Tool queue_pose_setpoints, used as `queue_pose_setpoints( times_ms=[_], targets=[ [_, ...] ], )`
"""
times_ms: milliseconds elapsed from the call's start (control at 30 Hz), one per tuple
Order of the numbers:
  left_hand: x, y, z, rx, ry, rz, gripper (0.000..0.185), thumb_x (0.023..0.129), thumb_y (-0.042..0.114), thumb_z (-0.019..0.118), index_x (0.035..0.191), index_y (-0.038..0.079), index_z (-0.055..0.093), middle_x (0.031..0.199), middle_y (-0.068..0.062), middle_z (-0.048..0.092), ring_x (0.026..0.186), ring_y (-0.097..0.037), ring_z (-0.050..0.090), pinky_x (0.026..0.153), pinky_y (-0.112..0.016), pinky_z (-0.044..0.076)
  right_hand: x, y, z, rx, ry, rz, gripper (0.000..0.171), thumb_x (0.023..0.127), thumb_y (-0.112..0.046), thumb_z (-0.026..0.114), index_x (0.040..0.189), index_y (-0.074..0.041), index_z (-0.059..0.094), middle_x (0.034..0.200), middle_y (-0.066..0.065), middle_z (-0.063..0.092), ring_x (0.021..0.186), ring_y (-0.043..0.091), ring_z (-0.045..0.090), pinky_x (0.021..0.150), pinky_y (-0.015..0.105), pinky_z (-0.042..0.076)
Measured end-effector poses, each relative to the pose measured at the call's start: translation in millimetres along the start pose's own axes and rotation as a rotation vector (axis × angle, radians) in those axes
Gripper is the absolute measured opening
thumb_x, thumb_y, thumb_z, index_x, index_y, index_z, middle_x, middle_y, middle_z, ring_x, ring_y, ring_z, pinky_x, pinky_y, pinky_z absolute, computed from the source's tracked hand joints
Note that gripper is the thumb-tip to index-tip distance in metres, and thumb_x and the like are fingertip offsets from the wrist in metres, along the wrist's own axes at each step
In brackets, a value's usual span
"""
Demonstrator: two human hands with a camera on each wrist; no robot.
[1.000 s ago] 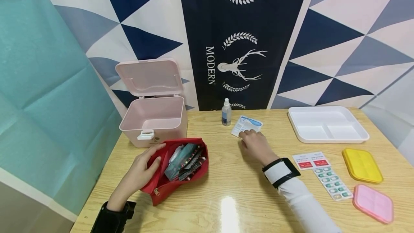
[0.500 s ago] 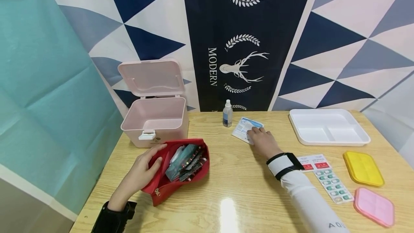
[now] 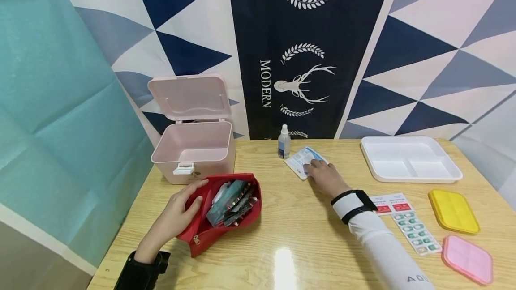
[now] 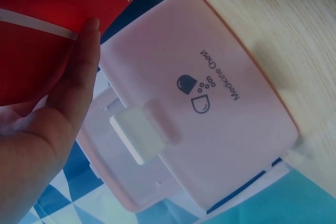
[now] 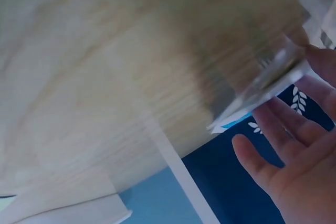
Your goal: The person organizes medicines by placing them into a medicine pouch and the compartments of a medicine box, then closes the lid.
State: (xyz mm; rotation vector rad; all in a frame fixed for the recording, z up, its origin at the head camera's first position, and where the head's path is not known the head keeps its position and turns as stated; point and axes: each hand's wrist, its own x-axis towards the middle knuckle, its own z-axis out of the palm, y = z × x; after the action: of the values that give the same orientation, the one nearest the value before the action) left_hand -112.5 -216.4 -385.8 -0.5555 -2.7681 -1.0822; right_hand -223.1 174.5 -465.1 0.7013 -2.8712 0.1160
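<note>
The left hand (image 3: 177,209) grips the red pouch (image 3: 210,236) by its left edge; the pouch lies open in front of the pink box (image 3: 217,170). The right hand (image 3: 325,177) pinches 1 white-and-blue packet (image 3: 298,161) between thumb and fingers, just beside the bottle (image 3: 284,143).

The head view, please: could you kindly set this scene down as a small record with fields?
left hand: grips the pouch
right hand: holds the packet
pouch: red, open, packs inside
box: pink, lid up, behind the pouch
bottle: upright, left of the packet
right side: tray at back; capsule sheet, yellow case and pink case nearer
</note>
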Motion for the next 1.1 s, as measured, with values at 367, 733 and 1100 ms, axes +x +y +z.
queue_pose_setpoints(
  times_ms=[367,733,1100],
  targets=[
    [-1.7,-0.5,1.1,-0.032,-0.022,-0.029,0.043,0.088,0.001,0.053,0.130,0.010,0.048,0.127,-0.013,0.052,0.104,-0.026,0.056,0.076,-0.034,0.055,1,-3,4,-0.076,0.029,-0.001,0.026,0.085,-0.023,0.062,0.109,-0.012,0.063,0.098,0.012,0.058,0.089,0.031,0.054,0.075,0.049,0.045],
    [-0.5,-0.7,-0.1,-0.028,-0.019,-0.029,0.044,0.089,0.001,0.053,0.131,0.011,0.047,0.128,-0.012,0.052,0.106,-0.027,0.056,0.079,-0.037,0.054,-1,-5,-4,-0.133,0.099,-0.048,0.010,0.085,-0.017,0.061,0.089,-0.009,0.064,0.091,0.009,0.063,0.086,0.029,0.057,0.074,0.046,0.045],
    [-0.4,-1.5,0.6,-0.008,-0.006,-0.003,0.044,0.087,0.000,0.054,0.130,0.009,0.048,0.126,-0.012,0.053,0.104,-0.026,0.057,0.078,-0.037,0.054,-1,-1,-12,-0.177,0.354,-0.047,0.003,0.084,-0.005,0.056,0.083,-0.003,0.054,0.078,0.009,0.064,0.070,0.025,0.058,0.062,0.038,0.046]
  ],
)
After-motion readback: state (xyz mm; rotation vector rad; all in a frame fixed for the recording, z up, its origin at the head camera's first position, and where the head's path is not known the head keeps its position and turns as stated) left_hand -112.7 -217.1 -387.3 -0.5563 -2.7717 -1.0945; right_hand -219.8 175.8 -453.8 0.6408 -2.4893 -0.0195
